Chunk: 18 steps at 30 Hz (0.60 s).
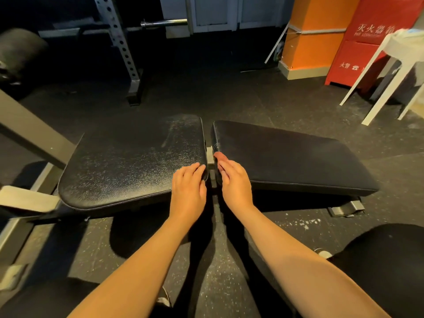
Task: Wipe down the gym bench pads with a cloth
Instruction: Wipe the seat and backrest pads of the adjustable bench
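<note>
Bench is in two pieces: black pebbled-vinyl left pad [128, 161] and black smooth-vinyl right pad [291, 157]. A narrow gap splits them, with a small grey metal bracket [210, 154] showing in it. Bracket is the reference for everything below.

Left hand [189, 184]: just left of the bracket, palm down on the left pad's near corner. Fingers [195, 169] together, nearly straight, tips lapping over the pad edge toward the gap. Nothing gripped.

Right hand [235, 180]: just right of the bracket, turned edge-on against the right pad's end. Fingers together and extended, tips reaching into the gap beside the bracket. Cannot tell if the tips touch the bracket.

The hands are near each other but apart.

Left pad has whitish dusty smears [176, 131], left of the bracket on the far side. Right pad looks darker and even.

Rest:
- grey steel bench frame [29, 134], well left of the bracket
- perforated grey rack upright [119, 42], beyond and left of it
- chrome barbell end [160, 22], far beyond it
- orange pillar [314, 35], red fire-extinguisher cabinet [367, 53] and white stool [378, 72], beyond and right of it
- black speckled rubber floor [252, 99] under everything
</note>
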{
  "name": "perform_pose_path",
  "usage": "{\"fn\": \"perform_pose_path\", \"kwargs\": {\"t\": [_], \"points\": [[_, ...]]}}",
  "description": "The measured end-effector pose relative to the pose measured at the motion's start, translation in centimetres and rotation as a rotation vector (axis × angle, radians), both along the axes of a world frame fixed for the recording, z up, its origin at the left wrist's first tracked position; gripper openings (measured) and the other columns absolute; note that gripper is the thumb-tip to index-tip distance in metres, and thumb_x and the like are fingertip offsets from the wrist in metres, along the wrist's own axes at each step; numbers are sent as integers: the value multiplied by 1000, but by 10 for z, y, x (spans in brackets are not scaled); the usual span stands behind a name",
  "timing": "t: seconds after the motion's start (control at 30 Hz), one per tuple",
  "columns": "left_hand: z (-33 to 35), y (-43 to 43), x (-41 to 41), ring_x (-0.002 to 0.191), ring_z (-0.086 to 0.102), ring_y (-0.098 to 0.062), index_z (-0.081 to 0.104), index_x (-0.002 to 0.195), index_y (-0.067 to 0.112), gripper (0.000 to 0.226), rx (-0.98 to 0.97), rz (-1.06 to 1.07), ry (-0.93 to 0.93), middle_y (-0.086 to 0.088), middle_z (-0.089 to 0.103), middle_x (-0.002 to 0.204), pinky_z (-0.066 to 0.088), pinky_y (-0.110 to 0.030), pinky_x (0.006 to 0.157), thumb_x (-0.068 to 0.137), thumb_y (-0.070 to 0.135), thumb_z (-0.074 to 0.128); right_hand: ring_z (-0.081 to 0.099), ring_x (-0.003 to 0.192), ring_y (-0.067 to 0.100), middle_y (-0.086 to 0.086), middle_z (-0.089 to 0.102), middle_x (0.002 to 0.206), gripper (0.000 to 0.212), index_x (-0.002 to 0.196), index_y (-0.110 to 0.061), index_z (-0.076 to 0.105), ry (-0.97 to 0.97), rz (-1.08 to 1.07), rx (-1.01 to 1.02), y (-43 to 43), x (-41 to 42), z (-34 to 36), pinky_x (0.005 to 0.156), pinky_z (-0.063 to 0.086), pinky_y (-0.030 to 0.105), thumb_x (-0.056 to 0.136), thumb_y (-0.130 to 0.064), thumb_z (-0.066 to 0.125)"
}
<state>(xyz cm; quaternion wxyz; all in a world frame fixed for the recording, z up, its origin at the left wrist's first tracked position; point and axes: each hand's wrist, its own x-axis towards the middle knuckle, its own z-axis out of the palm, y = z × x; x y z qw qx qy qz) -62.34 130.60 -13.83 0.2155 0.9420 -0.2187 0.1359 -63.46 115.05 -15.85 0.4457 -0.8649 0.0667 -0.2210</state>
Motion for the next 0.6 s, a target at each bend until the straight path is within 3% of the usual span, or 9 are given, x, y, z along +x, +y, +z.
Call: {"fn": "perform_pose_path", "kwargs": {"t": [0.17, 0.23, 0.33, 0.37, 0.47, 0.6], "points": [[-6, 41, -5, 131, 44, -28, 58, 137, 18, 42, 11, 188, -33, -3, 51, 144, 31, -47, 111, 100, 38, 54, 47, 128, 3, -10, 56, 135, 34, 137, -23, 59, -61, 127, 106, 60, 1, 12, 110, 39, 28, 106, -23, 44], [-8, 56, -8, 132, 43, -24, 56, 138, 15, 40, -31, 135, -21, -2, 52, 143, 31, -37, 115, 102, 32, 49, 46, 126, 4, -5, 58, 133, 33, 133, -18, 61, -82, 128, 20, 85, 3, 8, 112, 35, 31, 105, -23, 45], [-6, 78, -13, 132, 43, -16, 54, 139, 15, 36, -130, 164, 18, 4, 54, 140, 18, -13, 114, 105, 25, 48, 43, 127, 1, -2, 56, 136, 38, 137, -15, 57, -105, 225, -97, 119, -3, 6, 114, 27, 34, 102, -24, 46], [-5, 85, -16, 131, 44, -16, 55, 138, 17, 35, -122, 189, 3, 5, 55, 139, 17, -16, 116, 104, 24, 49, 44, 127, 6, -4, 56, 136, 38, 138, -18, 56, -118, 244, -172, 123, -4, 7, 114, 28, 35, 102, -25, 46], [-5, 99, -18, 129, 46, -16, 59, 136, 22, 36, 3, 223, -97, 7, 55, 140, 24, -44, 116, 100, 23, 54, 50, 122, 11, -7, 58, 131, 35, 138, -23, 56, -153, 237, -335, 108, 2, 10, 116, 30, 37, 104, -26, 46], [-6, 106, -14, 129, 46, -16, 58, 138, 21, 38, -3, 181, -83, 5, 56, 141, 28, -40, 112, 101, 25, 55, 47, 109, 8, -12, 58, 120, 40, 141, -29, 51, -71, 11, -195, 80, 4, 9, 94, 42, 23, 104, -32, 36]]}}
